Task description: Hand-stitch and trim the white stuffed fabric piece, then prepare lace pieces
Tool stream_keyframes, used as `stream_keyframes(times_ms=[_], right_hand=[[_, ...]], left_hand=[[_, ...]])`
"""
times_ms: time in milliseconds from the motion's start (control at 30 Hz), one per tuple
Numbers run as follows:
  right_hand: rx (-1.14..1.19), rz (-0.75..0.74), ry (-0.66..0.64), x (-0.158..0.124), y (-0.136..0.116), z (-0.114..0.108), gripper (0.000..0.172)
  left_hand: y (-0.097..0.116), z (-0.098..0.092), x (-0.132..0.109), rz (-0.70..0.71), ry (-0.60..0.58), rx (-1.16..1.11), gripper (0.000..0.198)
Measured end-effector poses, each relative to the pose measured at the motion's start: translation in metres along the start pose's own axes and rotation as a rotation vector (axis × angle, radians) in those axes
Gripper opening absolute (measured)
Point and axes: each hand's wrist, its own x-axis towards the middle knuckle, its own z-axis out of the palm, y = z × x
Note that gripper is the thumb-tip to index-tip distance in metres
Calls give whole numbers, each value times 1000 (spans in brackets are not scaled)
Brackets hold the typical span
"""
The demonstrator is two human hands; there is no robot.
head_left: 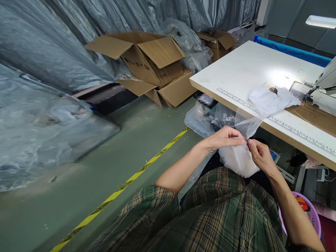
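My left hand (pixel 229 137) is closed in a pinch on thin white sheer fabric (pixel 240 161), just off the table's front edge. Close against it, my right hand (pixel 260 154) has its thumb and fingers pressed together. A small dark thing shows between the fingertips of both hands, too small to name. Part of the fabric hangs in a bunch over my lap. Another white piece with faint pen marks (pixel 274 99) lies on the table and drapes over its edge, close to the sewing machine (pixel 327 78).
The white table (pixel 236 71) has a printed ruler along its front edge. A clear plastic bin (pixel 198 120) sits under its left corner. Open cardboard boxes (pixel 154 66) stand on the floor beyond. Plastic-wrapped goods (pixel 47 129) lie at left. A pink basket (pixel 316 218) is at lower right.
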Motion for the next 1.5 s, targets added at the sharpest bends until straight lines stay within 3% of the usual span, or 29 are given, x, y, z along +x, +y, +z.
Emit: stream_keyframes(times_ms=[300, 500, 633, 800, 900, 1000, 1067, 1133, 1200, 1333, 1433, 1500], right_hand=[[40, 17, 14, -2, -3, 2, 64], [-95, 10, -4, -7, -4, -3, 57], [-179, 31, 58, -11, -5, -2, 51], [71, 64, 91, -32, -2, 2, 42], [90, 167, 82, -49, 12, 1, 41], [-69, 283, 143, -62, 32, -6, 45], [-186, 294, 240, -65, 41, -11, 48], [-219, 264, 346, -61, 45, -15, 52], [-175, 220, 463, -52, 42, -16, 51], [-19, 142, 695, -21, 28, -13, 51], [122, 170, 648, 0, 22, -6, 58], [196, 169, 578, 10, 22, 0, 60]], left_hand=[[-2, 0, 2, -21, -16, -45, 24], [2, 0, 1, -58, -41, -13, 26], [3, 2, -1, -57, -56, 21, 29], [-11, 16, -3, -90, -56, -7, 34], [-26, 27, -3, -57, -45, 64, 32], [-38, 27, 0, 80, 115, 255, 22], [-39, 20, 6, 140, 369, 317, 22], [-35, 11, 14, 130, 638, 231, 31], [-28, 5, 26, 86, 798, 76, 41], [-15, 10, 53, 80, 911, -110, 52], [-12, 21, 67, 116, 986, -266, 60], [-13, 27, 67, 103, 972, -395, 63]])
